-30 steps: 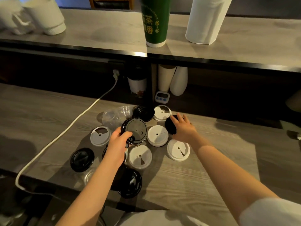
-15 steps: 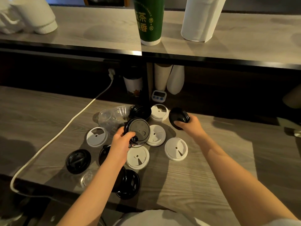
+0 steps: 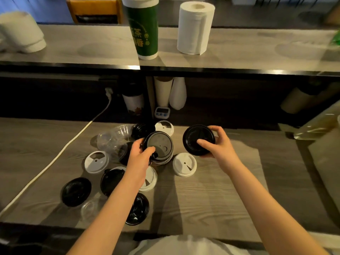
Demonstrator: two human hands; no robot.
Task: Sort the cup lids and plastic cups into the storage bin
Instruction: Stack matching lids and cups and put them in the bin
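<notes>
My left hand (image 3: 140, 156) grips a stack of black lids (image 3: 159, 147) above the wooden counter (image 3: 211, 199). My right hand (image 3: 219, 144) holds a single black lid (image 3: 197, 138) lifted off the counter, thumb on its top. White lids (image 3: 184, 164) (image 3: 96, 161) (image 3: 165, 127) and black lids (image 3: 76, 191) (image 3: 138, 209) (image 3: 142, 128) lie scattered around both hands. Clear plastic cups (image 3: 112, 138) lie on their side at the back left, and a clear lid (image 3: 90, 208) sits near the front edge. No storage bin shows.
A white cable (image 3: 55, 159) runs diagonally across the counter's left side. A raised shelf behind carries a green cup (image 3: 144, 32), a paper towel roll (image 3: 195, 28) and white cups (image 3: 22, 34). Under it stand cup stacks (image 3: 170, 92) and a small timer (image 3: 161, 112).
My right hand has picked a black lid off the counter and raised it, turning its top towards me. My left hand keeps its stack, shifted slightly right.
</notes>
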